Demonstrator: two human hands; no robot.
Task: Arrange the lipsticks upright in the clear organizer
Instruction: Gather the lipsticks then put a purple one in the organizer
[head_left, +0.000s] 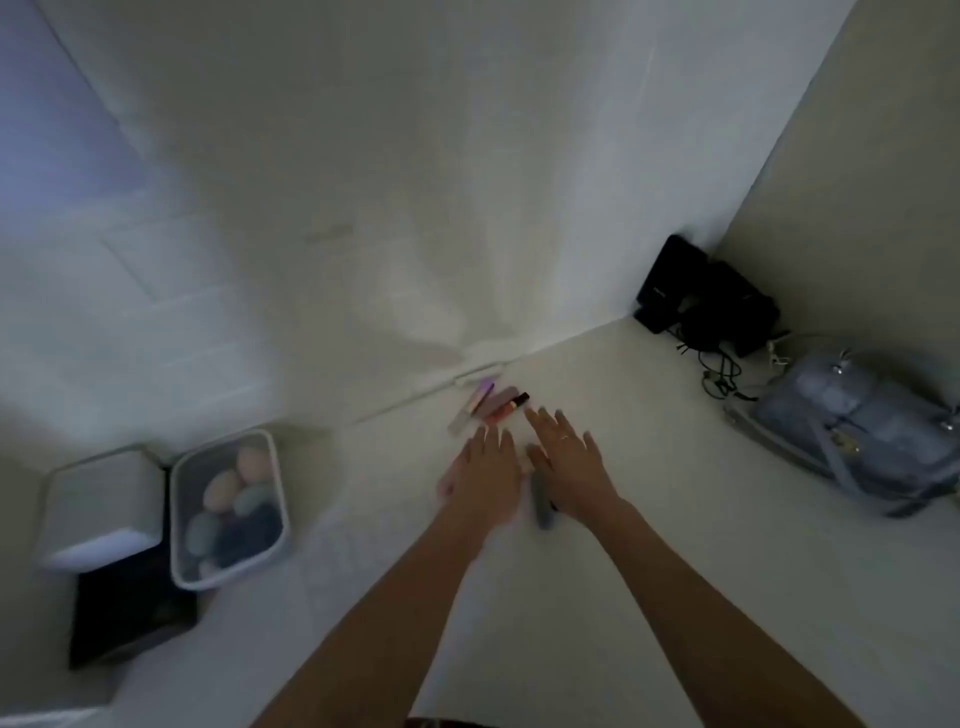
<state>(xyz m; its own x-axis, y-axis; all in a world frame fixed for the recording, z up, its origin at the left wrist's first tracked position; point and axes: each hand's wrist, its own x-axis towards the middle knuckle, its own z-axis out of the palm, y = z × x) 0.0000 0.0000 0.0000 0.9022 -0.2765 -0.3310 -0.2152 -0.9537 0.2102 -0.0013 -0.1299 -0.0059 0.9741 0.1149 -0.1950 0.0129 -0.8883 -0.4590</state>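
Note:
Several lipsticks (491, 404) lie flat in a small cluster on the white surface close to the wall; one has a dark cap (521, 399). My left hand (485, 475) is stretched out just below them, fingers apart and palm down. My right hand (569, 460), with a ring on one finger, reaches beside it with fingers spread, its fingertips close to the dark-capped one. A grey tube (542, 501) lies between my two hands. The image is blurred, and I cannot make out the clear organizer.
At the left stands a clear tub (179, 499) of pastel egg-shaped sponges, next to a white box (101, 506) on a black box (130, 613). A black device with cables (706, 291) sits in the corner. A grey bag (872, 431) lies at the right.

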